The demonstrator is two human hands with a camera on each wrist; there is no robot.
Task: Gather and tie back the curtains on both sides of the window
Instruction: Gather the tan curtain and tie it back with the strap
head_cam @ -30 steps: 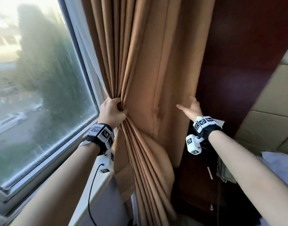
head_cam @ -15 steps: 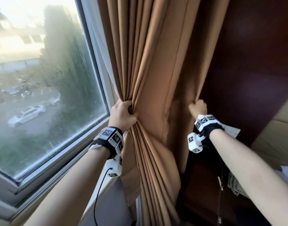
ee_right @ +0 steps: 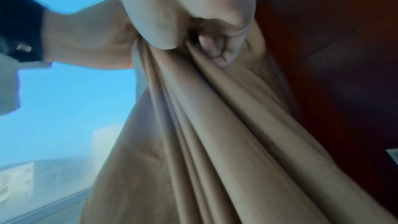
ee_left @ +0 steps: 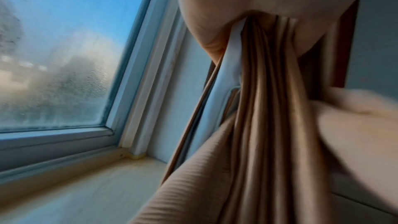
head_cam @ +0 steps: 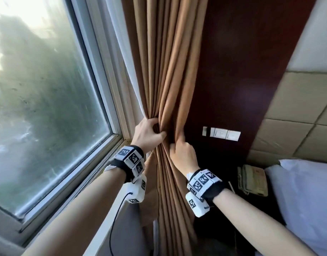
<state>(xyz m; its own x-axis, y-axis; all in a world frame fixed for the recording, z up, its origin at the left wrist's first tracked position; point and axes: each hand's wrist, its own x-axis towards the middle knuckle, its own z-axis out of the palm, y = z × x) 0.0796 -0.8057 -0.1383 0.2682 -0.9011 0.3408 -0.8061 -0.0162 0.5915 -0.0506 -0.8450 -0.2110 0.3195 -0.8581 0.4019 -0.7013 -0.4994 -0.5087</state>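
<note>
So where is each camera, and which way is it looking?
Head: on the person's head, looking down at the curtain, window, left hand and right hand.
Left wrist: looks along the left hand at the curtain and windowsill.
Right wrist: looks up along the right hand's fingers in the curtain.
All share the curtain.

Hotel-like bedroom: bed (head_cam: 305,196), bedside telephone (head_cam: 253,180), padded wall panels (head_cam: 297,111), wall switches (head_cam: 221,133).
</note>
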